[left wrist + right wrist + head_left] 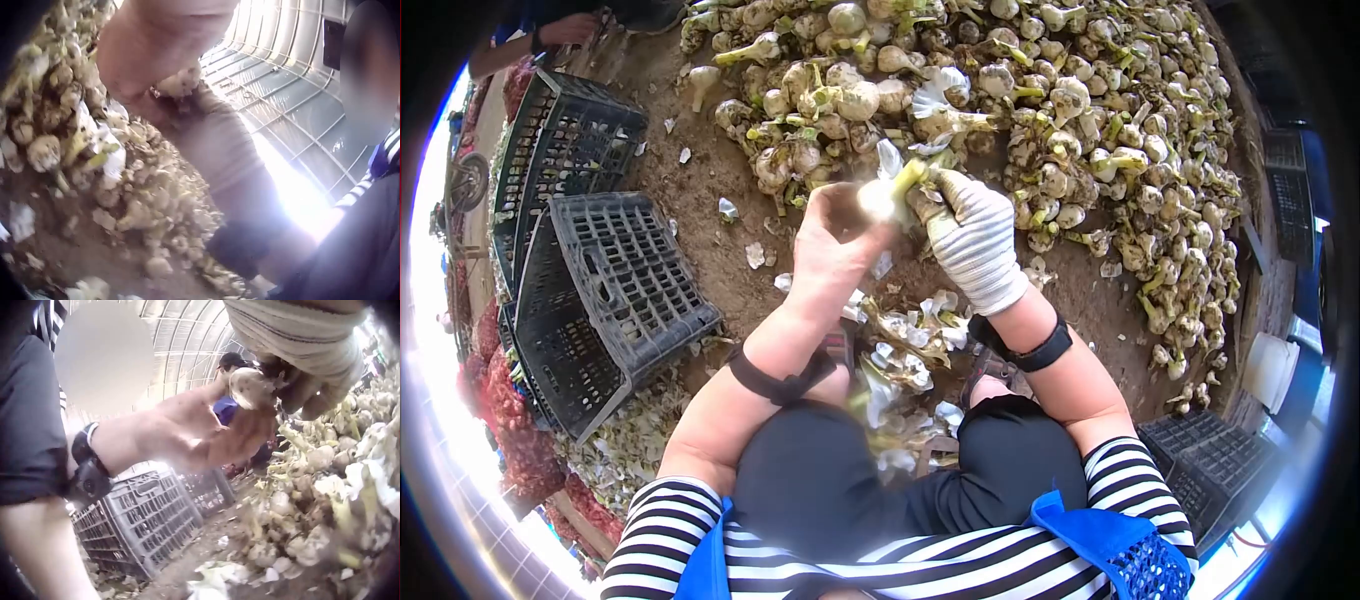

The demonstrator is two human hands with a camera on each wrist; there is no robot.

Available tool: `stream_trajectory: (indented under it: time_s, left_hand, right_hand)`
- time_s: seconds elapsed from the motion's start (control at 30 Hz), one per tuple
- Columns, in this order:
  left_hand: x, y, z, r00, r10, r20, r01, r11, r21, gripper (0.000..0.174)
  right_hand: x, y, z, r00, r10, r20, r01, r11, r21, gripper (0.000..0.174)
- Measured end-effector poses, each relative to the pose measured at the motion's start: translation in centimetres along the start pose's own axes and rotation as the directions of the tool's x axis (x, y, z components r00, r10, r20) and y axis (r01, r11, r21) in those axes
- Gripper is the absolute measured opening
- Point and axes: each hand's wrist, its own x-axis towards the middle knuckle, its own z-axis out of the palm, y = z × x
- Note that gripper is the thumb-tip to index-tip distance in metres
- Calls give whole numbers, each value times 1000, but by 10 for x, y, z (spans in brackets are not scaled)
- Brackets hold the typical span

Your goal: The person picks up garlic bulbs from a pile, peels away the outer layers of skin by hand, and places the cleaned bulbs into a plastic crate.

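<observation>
The floor [689, 165] is brown, trodden earth. On it, beyond both hands and spreading past the right hand [978, 235], lies a broad heap of garlic [1090, 110], bulbs with stalks piled over one another. One loose bulb [703, 84] sits farther out than the left hand [837, 245], just beside the heap's edge. Left of that hand, a dark plastic crate [635, 265] lies tipped, with another crate [590, 130] farther out. White peel flakes [755, 255] dot the earth near the left hand; more peelings [910, 350] gather thickly below both hands, toward the person's body, between two sandalled feet [990, 385].
</observation>
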Motion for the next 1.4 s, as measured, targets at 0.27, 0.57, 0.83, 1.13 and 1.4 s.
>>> stream_trajectory:
  time_s: [0.27, 0.57, 0.83, 1.13, 1.4]
  left_hand:
    - [3, -1, -18, 957, 281, 73, -291, 927, 235, 36]
    - [-10, 8, -22, 985, 16, 171, 59, 904, -424, 22]
    - [11, -4, -42, 959, -235, 157, 256, 483, -838, 16]
    - [7, -7, -34, 955, -237, 178, 288, 597, -749, 14]
    - [14, 21, -61, 996, -28, 89, 90, 554, -828, 38]
  right_hand:
    - [0, -13, -17, 850, 333, 409, -526, 482, 700, 16]
    - [31, 58, -5, 880, 475, 28, -429, 766, 479, 16]
    - [39, 38, -39, 952, 209, -224, -116, 923, 367, 30]
    - [25, -15, -34, 908, 193, 372, -360, 812, 459, 9]
    - [3, 6, 7, 948, -159, 276, 245, 919, -309, 17]
